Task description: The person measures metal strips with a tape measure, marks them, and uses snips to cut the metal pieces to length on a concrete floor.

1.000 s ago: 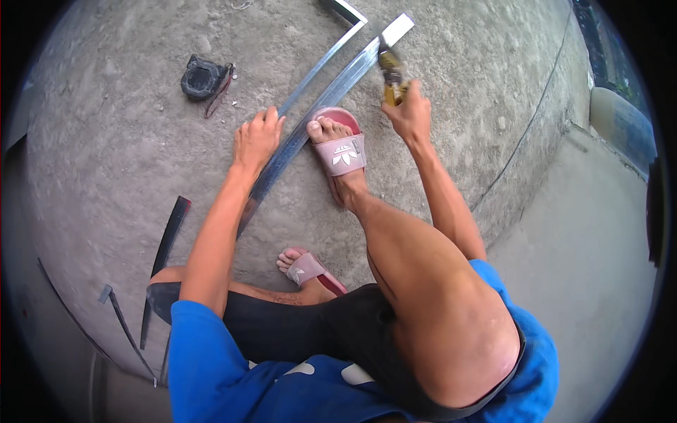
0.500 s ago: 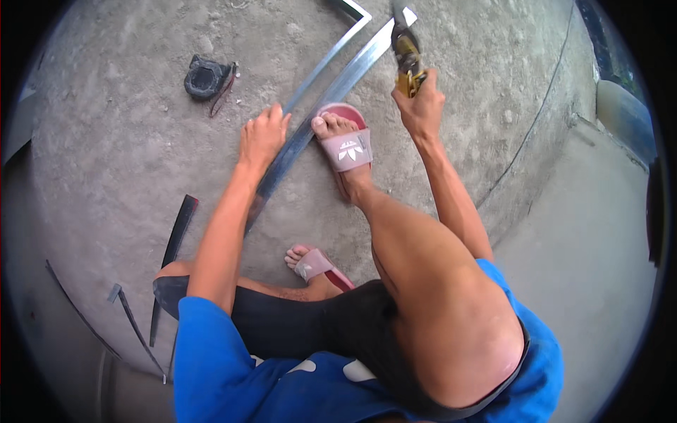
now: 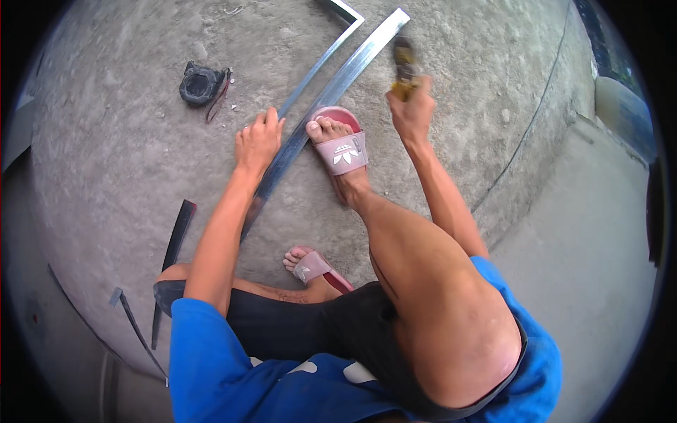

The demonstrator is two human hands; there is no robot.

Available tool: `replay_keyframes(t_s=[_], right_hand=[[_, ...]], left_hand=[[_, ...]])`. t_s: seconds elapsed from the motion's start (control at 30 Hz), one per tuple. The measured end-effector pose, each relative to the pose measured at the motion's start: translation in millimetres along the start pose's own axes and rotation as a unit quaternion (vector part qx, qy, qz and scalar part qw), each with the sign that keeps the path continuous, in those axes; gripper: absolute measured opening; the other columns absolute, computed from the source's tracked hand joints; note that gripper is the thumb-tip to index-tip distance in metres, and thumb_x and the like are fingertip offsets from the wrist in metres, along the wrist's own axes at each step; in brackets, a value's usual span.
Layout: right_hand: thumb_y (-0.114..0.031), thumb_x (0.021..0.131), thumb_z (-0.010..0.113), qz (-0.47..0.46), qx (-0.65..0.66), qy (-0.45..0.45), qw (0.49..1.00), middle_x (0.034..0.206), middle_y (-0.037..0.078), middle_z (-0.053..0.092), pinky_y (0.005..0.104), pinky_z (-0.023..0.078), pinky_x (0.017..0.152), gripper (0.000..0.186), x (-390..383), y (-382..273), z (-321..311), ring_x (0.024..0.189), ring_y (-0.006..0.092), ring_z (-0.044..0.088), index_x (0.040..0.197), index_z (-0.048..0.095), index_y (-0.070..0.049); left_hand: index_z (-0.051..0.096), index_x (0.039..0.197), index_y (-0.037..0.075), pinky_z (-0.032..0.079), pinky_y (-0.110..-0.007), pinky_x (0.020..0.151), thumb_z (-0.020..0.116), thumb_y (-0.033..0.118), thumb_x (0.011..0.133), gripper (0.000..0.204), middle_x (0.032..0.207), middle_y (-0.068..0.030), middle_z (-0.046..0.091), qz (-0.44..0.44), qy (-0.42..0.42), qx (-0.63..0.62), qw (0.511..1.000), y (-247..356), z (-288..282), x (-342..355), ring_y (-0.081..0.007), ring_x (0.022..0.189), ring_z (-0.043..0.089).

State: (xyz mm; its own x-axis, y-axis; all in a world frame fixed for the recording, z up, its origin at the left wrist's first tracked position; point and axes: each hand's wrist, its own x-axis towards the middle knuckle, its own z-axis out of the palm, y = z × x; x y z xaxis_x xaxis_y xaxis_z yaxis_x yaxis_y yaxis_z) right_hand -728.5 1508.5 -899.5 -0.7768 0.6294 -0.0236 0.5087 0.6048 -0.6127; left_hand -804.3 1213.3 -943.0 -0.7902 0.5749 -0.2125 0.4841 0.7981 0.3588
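Observation:
On the rough concrete lie a wide shiny metal strip (image 3: 360, 58) and, left of it, a thinner metal piece (image 3: 321, 60) bent at its top end. My left hand (image 3: 257, 141) has its fingers curled over the thinner piece, near the wide strip. My right hand (image 3: 412, 106) grips a yellow-and-dark hand tool (image 3: 405, 65), apparently snips, blurred, right of the wide strip's top end and apart from it. My right foot, in a pink slide sandal (image 3: 342, 156), rests against the wide strip.
A black tape measure (image 3: 199, 86) with a strap lies at the upper left. Dark strips (image 3: 176, 233) lie beside my left arm. At the right, a cracked edge borders smoother grey ground (image 3: 571, 204); a large rounded translucent object (image 3: 620, 120) stands beyond.
My right hand and the tool first went up to the wide strip's end, then came back down, clear of it. My left hand stays in nearly the same place.

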Motion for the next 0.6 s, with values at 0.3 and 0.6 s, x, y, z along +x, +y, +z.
replay_keyframes(t_s=[0.3,0.6], right_hand=[[-0.019,0.069,0.081,0.088,-0.053,-0.041,0.994,0.075,0.019,0.069,0.0389,0.056,0.063,0.057,-20.6,15.9,-39.9,0.063,0.0285,0.071,0.108,0.048,0.005],[-0.053,0.068,0.086,0.129,-0.267,-0.089,0.951,0.130,0.028,0.049,0.0480,0.045,0.100,0.103,-41.9,93.7,-76.5,0.125,0.0408,0.049,0.140,0.043,0.007]], left_hand=[[0.059,0.105,0.009,0.051,-0.049,0.072,0.065,0.028,0.090,0.024,0.099,-0.0124,0.059,0.029,0.080,-0.003,0.996,15.7,9.7,-17.2,-0.0341,0.088,0.060],[0.058,0.123,0.008,0.044,-0.046,0.088,0.072,0.028,0.086,0.044,0.108,-0.0122,0.055,-0.009,0.150,-0.094,0.984,16.1,15.8,-24.1,-0.0324,0.100,0.053]])
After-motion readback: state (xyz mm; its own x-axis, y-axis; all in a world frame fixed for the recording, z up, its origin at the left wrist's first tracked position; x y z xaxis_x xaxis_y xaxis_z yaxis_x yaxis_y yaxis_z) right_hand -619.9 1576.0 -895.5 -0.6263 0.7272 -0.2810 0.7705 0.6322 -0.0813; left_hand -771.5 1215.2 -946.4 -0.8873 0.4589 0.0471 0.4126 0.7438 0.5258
